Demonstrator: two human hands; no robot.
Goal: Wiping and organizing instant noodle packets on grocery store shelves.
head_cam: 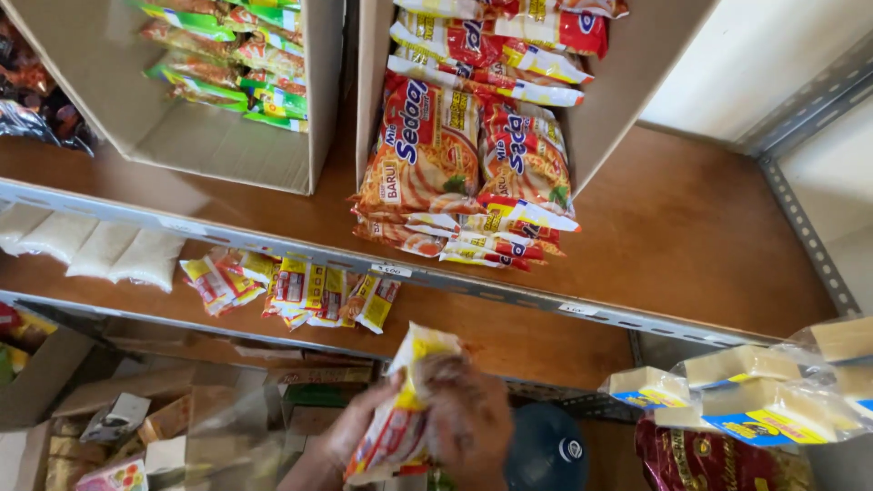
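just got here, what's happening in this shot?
A person stands at a metal-framed shelf unit and holds a red and yellow noodle packet low in the frame. One hand wraps over its right side; another hand seems to support it from the left, blurred. On the wooden shelf above, an open cardboard box spills matching packets. A second box holds green packets. Small yellow sachets lie on the lower shelf.

Red-orange noodle packets (455, 173) fill a carton; yellow sachets (300, 291) lie on the shelf below.
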